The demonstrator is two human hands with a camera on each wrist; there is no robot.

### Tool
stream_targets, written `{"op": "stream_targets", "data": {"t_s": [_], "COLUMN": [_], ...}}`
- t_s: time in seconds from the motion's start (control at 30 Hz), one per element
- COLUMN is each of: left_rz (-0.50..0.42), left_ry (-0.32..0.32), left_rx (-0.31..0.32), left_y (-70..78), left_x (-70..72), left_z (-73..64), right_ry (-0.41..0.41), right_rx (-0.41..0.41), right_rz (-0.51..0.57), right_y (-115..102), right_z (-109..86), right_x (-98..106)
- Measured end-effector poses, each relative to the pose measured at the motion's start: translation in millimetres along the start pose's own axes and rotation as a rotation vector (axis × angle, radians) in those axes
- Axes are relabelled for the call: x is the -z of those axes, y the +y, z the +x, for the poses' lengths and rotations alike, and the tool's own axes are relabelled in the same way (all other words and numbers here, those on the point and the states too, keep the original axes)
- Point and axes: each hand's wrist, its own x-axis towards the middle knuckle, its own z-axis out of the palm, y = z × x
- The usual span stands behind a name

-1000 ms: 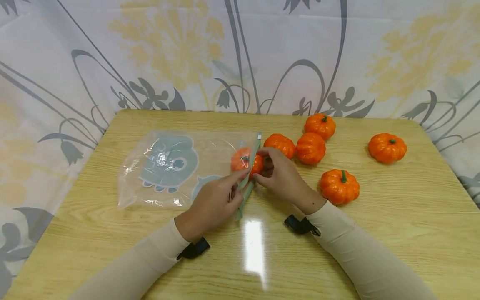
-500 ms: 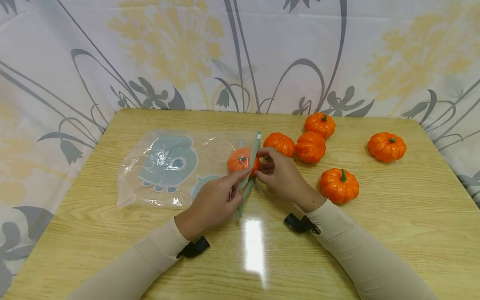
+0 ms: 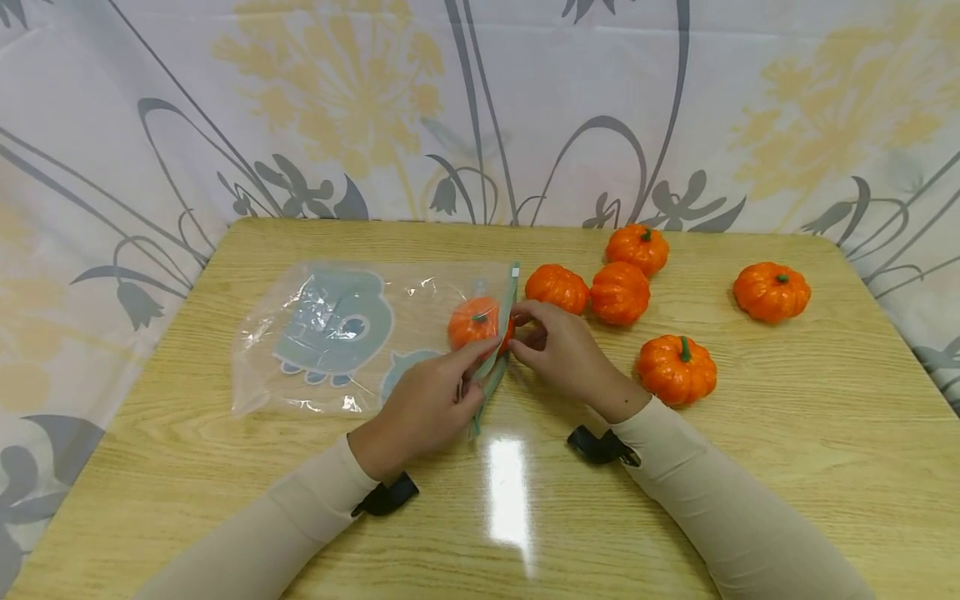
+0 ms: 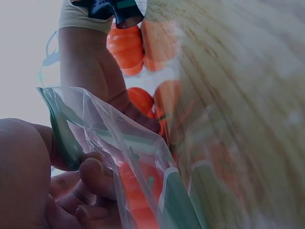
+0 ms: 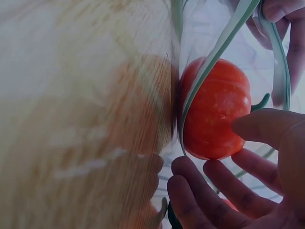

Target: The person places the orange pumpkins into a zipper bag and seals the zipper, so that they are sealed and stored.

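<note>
A clear zip bag with blue-green cartoon prints lies flat, its green-edged mouth facing right. My left hand pinches the upper edge of that mouth between thumb and fingers, lifting it apart from the lower edge. An orange toy pumpkin with a green stem sits mostly within the bag, at its mouth. My right hand holds its right side with curved fingers. In the right wrist view, the thumb touches the pumpkin on one side and fingertips on the other.
Three pumpkins cluster behind my right hand, the nearest one close to the bag's mouth. Another pumpkin rests beside my right wrist, and one more lies farther right. A patterned cloth hangs behind the wooden table.
The pumpkin has slid left, farther into the bag, and less of it shows outside the mouth. My right hand has shifted very little; my left hand keeps its place on the bag's edge.
</note>
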Motion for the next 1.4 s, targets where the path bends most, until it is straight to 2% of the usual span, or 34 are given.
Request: {"op": "stream_targets", "data": {"t_s": [0.27,0.83,1.27,1.4], "left_rz": [0.006,-0.004,-0.007,-0.002], "left_ry": [-0.022,-0.04,-0.067,-0.066], "left_rx": [0.014,-0.004,0.032,0.026], "left_y": [-0.8,-1.8,-1.7,-2.3], "left_x": [-0.3,-0.7,-0.9,-0.9], "left_z": [-0.3,-0.4,-0.7,-0.5], "right_ry": [-0.006,-0.003,-0.026,-0.005], "right_rx": [0.012,0.013,0.011,0.027], "right_rz": [0.006,-0.002,0.012,0.0], "right_y": [0.0,1.1,2.2,2.7], "right_z": [0.2,-0.6,-1.1,-1.2], "right_x": [0.7,0.4,-0.5,0.7]}}
